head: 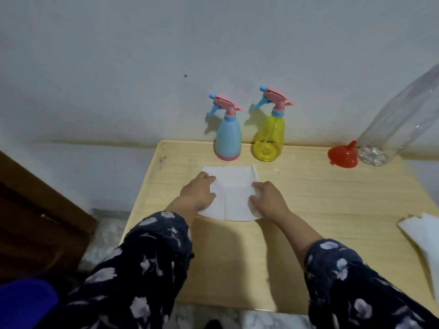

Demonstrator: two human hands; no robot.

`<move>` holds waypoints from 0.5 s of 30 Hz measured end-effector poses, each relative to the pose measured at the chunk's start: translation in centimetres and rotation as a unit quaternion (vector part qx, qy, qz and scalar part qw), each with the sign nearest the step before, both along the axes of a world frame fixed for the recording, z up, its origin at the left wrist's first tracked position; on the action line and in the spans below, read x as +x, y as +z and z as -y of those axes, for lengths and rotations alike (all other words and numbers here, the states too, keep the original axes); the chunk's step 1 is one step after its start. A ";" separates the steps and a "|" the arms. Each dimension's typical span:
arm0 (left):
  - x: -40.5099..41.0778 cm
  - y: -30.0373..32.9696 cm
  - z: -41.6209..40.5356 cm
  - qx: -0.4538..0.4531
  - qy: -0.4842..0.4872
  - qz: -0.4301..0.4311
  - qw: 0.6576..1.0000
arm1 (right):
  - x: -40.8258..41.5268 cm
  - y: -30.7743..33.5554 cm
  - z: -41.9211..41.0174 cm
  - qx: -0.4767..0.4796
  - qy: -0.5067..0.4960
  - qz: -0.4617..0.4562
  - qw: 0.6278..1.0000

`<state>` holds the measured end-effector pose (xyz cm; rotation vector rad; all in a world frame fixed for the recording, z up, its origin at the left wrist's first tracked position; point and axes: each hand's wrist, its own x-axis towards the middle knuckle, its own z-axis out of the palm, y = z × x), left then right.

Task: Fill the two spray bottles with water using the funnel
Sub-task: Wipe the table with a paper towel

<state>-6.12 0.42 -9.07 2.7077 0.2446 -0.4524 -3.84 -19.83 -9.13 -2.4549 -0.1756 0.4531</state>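
A person in dark sleeves (152, 255) printed with pale flowers reaches both hands over a light wooden surface (308, 210) set against a pale wall (142, 55). Between the hands lies a white paper towel (234, 193), spread flat and creased down its middle. The left hand (198, 189) rests on the towel's left edge with its fingers laid forward and relaxed, holding nothing. The right hand (267, 195) lies on the towel's right edge, its fingers bent over the paper there; whether they pinch the edge or only press it cannot be told.

Beyond the towel, near the wall, stand the two spray bottles, upright and just beside each other, both with pink and blue trigger heads screwed on. The blue spray bottle (228, 138) is to the left, with a pink base; the yellow spray bottle (269, 138) is to the right, see-through, its dip tube visible inside. Well to the right, a red funnel (343, 155) rests on the surface with its wide mouth down and its spout pointing up and to the right. Just beside it stands a large clear plastic bottle (394, 117). More white paper (425, 236) lies at the right edge of the surface. A dark wooden piece of furniture (35, 210) stands at the left, on the floor.
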 end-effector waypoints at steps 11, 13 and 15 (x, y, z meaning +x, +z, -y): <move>0.9 -1.8 -0.7 0.121 0.010 0.104 0.987 | 1.4 -2.2 -2.4 -0.235 0.154 0.165 0.945; 1.2 -2.2 -0.6 0.114 -0.007 0.060 0.992 | 1.4 -3.2 -2.5 -0.248 0.179 0.157 0.939; 1.6 -2.6 -0.7 0.104 -0.026 0.008 0.994 | 1.7 -3.8 -2.4 -0.259 0.179 0.138 0.939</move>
